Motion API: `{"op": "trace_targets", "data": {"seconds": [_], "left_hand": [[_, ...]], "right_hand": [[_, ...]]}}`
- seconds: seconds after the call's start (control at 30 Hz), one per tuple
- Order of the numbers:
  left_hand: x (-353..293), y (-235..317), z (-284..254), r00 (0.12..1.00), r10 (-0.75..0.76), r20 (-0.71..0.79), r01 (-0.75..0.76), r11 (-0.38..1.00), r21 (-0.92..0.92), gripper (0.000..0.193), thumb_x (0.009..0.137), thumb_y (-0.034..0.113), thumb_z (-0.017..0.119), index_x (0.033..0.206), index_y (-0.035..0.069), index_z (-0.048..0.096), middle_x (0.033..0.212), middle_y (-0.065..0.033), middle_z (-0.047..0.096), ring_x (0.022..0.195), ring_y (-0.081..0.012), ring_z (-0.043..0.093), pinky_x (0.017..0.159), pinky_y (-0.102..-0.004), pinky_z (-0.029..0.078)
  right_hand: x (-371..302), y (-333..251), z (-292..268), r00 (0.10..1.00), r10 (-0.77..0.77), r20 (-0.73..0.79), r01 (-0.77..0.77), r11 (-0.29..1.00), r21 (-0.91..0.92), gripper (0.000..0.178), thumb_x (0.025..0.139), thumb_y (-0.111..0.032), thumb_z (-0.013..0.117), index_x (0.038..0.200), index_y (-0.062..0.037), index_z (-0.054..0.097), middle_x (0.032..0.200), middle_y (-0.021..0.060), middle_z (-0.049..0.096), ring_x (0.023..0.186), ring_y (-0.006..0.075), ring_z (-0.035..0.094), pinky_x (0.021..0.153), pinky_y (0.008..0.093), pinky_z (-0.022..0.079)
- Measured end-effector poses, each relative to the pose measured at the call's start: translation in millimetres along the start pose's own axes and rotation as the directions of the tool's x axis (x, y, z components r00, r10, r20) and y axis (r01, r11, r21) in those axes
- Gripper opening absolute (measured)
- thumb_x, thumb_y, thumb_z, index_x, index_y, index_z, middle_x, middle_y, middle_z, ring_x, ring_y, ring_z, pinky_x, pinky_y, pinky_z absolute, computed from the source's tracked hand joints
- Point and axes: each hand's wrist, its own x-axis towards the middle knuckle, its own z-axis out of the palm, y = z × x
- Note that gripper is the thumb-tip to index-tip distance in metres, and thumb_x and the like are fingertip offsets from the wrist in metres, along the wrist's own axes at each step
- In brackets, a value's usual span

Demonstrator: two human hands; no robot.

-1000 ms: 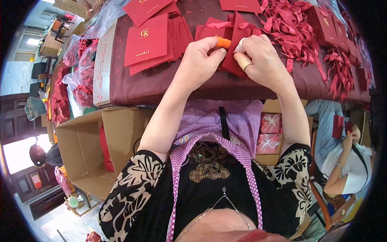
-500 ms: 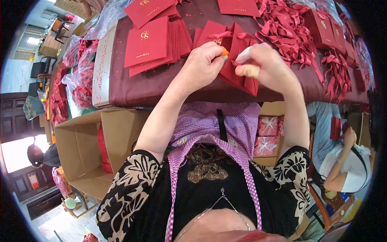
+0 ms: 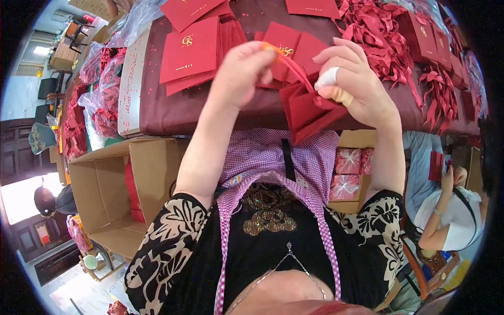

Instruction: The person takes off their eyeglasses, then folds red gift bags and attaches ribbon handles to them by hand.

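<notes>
A small red paper bag (image 3: 310,118) hangs tilted in front of me at the table's near edge. A red ribbon (image 3: 295,67) runs up from it toward the left. My left hand (image 3: 241,71), with an orange finger cover, pinches the ribbon's far end and pulls it taut. My right hand (image 3: 357,86) pinches at the bag's upper edge, where the ribbon meets it, with its other fingers raised. Two of its fingers have white and beige covers. More flat red bags (image 3: 286,39) with gold marks lie just behind.
A stack of red bags (image 3: 190,50) lies at the left and a tangled heap of red ribbons (image 3: 373,44) at the right. Below the table stands an open cardboard box (image 3: 107,184). Another person (image 3: 446,210) sits at the lower right, holding something red.
My left hand has moved left and up, drawing the ribbon out. The bag has come lower and nearer. My right hand has shifted slightly, its fingers now lifted.
</notes>
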Motion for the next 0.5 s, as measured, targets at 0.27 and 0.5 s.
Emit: {"op": "trace_targets", "data": {"seconds": [0.27,0.5], "left_hand": [[4,-17,8,0.908,0.326,-0.263,-0.146,0.834,0.532,0.020,0.090,0.007,0.056,0.108,-0.001,0.059,0.080,-0.0032,0.060,0.067,-0.0110,0.054,0.061,-0.0257,0.046],[-21,0,36,0.982,0.101,0.157,-0.171,0.826,0.537,0.025,0.093,0.014,0.058,0.113,0.000,0.061,0.094,0.0003,0.062,0.086,-0.0050,0.054,0.076,-0.0219,0.046]], "right_hand": [[-19,1,-7,0.994,0.081,-0.073,-0.075,0.994,0.075,0.016,0.082,-0.018,0.065,0.082,-0.0040,0.058,0.096,0.0069,0.058,0.109,0.0283,0.055,0.097,0.0418,0.036],[-29,17,2,0.950,0.163,-0.266,-0.175,0.984,-0.024,0.017,0.081,-0.016,0.068,0.086,-0.0021,0.061,0.104,0.0077,0.059,0.107,0.0286,0.055,0.093,0.0380,0.039]]}}
